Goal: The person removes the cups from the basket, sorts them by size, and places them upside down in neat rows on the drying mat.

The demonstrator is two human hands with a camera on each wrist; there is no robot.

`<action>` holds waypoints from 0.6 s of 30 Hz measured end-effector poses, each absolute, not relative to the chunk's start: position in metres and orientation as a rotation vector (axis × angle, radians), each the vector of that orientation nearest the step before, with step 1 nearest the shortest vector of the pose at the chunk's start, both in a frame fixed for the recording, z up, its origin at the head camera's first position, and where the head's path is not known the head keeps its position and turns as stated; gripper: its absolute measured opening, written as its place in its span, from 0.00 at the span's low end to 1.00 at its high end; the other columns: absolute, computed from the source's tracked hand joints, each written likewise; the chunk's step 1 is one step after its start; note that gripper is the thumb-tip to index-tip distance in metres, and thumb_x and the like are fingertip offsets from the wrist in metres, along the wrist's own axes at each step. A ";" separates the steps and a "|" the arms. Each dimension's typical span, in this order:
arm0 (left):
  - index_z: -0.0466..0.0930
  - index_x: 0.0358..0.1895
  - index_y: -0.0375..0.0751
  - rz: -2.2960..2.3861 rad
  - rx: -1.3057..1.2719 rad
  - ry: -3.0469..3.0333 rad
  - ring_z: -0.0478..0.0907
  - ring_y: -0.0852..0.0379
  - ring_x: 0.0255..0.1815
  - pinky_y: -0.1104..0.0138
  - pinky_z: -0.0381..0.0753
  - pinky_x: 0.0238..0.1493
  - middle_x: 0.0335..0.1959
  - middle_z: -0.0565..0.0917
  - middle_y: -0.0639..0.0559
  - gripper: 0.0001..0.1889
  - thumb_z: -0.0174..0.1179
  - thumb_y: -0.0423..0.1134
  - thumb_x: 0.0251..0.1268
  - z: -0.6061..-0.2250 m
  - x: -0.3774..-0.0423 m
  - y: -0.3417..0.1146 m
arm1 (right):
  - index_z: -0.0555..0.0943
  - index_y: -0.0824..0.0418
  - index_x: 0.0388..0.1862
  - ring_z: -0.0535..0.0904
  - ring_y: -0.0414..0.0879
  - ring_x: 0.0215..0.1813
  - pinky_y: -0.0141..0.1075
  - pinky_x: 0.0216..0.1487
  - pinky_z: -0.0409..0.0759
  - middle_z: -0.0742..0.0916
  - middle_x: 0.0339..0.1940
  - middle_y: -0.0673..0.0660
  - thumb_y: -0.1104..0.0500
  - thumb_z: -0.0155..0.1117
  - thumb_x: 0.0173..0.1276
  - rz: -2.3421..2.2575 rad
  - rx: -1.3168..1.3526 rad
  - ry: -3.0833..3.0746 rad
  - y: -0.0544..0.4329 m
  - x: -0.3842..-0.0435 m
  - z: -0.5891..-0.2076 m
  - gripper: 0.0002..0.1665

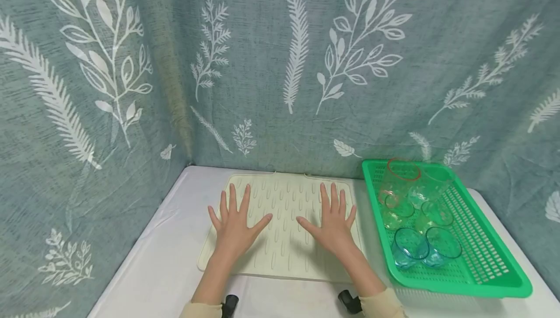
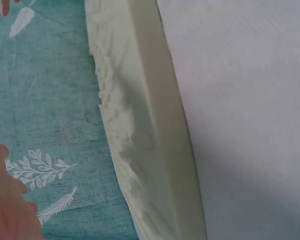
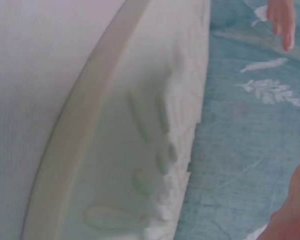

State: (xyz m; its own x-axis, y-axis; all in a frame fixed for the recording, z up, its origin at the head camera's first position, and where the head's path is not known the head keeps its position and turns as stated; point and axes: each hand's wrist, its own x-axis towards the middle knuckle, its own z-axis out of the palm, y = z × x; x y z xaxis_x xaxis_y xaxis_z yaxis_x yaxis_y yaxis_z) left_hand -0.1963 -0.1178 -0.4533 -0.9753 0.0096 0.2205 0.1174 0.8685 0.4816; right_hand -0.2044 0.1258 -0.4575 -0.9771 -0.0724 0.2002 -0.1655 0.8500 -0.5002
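Observation:
Both hands hover palm down over a cream drying mat (image 1: 280, 240) with raised oblong ridges. My left hand (image 1: 236, 228) is above the mat's left part, fingers straight and spread, holding nothing. Over the right part, my right hand (image 1: 334, 228) is spread the same way, also with nothing in it. To the right stands a green plastic basket (image 1: 494, 259) with clear glasses inside: a red-rimmed glass (image 1: 403, 177) at the back, a blue glass (image 1: 409, 250) and another blue glass (image 1: 442, 250) at the front. In the wrist views the mat's edge (image 2: 162, 110) shows close up.
A white cloth (image 1: 162, 240) covers the table. Blue-green curtains (image 1: 262, 65) with white leaf prints hang behind and at both sides. The basket's long side lies close to the mat's right edge. Several glasses stand close together in the basket's left half.

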 end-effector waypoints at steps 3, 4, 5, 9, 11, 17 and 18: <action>0.39 0.80 0.52 -0.874 -0.086 -2.808 0.27 0.39 0.78 0.36 0.23 0.68 0.79 0.32 0.41 0.52 0.57 0.69 0.60 -0.451 -0.194 -0.116 | 0.40 0.56 0.81 0.31 0.60 0.78 0.67 0.69 0.31 0.43 0.80 0.62 0.32 0.64 0.60 0.943 0.182 -2.784 0.129 -0.199 -0.451 0.64; 0.39 0.80 0.51 -0.931 -0.084 -2.790 0.29 0.39 0.78 0.36 0.25 0.68 0.79 0.33 0.41 0.52 0.58 0.68 0.60 -0.450 -0.193 -0.115 | 0.40 0.57 0.80 0.32 0.61 0.78 0.67 0.69 0.32 0.44 0.80 0.63 0.34 0.66 0.60 0.985 0.182 -2.757 0.130 -0.198 -0.449 0.64; 0.40 0.80 0.50 -0.999 -0.082 -2.768 0.30 0.39 0.78 0.36 0.27 0.69 0.79 0.34 0.40 0.52 0.59 0.66 0.60 -0.449 -0.191 -0.114 | 0.41 0.58 0.80 0.34 0.62 0.78 0.67 0.69 0.33 0.45 0.80 0.64 0.35 0.67 0.60 1.025 0.183 -2.730 0.132 -0.196 -0.447 0.64; 0.44 0.79 0.45 -1.271 -0.090 -2.636 0.40 0.35 0.77 0.33 0.42 0.68 0.78 0.43 0.38 0.50 0.62 0.60 0.61 -0.443 -0.188 -0.110 | 0.43 0.62 0.79 0.39 0.65 0.77 0.67 0.70 0.41 0.48 0.78 0.68 0.41 0.70 0.59 1.146 0.202 -2.610 0.140 -0.190 -0.437 0.63; 0.49 0.78 0.44 -1.399 -0.093 -2.555 0.45 0.35 0.76 0.33 0.49 0.67 0.77 0.49 0.38 0.47 0.64 0.56 0.62 -0.440 -0.186 -0.108 | 0.42 0.62 0.79 0.40 0.65 0.77 0.66 0.70 0.44 0.48 0.78 0.67 0.44 0.71 0.60 1.214 0.206 -2.568 0.145 -0.186 -0.430 0.63; 0.63 0.72 0.43 -1.768 -0.106 -2.307 0.62 0.45 0.70 0.48 0.64 0.68 0.71 0.66 0.45 0.34 0.65 0.43 0.64 -0.438 -0.181 -0.103 | 0.41 0.57 0.80 0.40 0.62 0.77 0.65 0.69 0.50 0.49 0.79 0.63 0.46 0.70 0.62 1.325 0.144 -2.535 0.164 -0.173 -0.409 0.61; 0.64 0.71 0.43 -1.826 -0.107 -2.271 0.64 0.47 0.69 0.50 0.66 0.68 0.70 0.67 0.46 0.33 0.65 0.42 0.65 -0.438 -0.180 -0.102 | 0.41 0.57 0.80 0.41 0.61 0.77 0.65 0.69 0.50 0.50 0.78 0.63 0.47 0.70 0.63 1.337 0.134 -2.532 0.168 -0.172 -0.407 0.60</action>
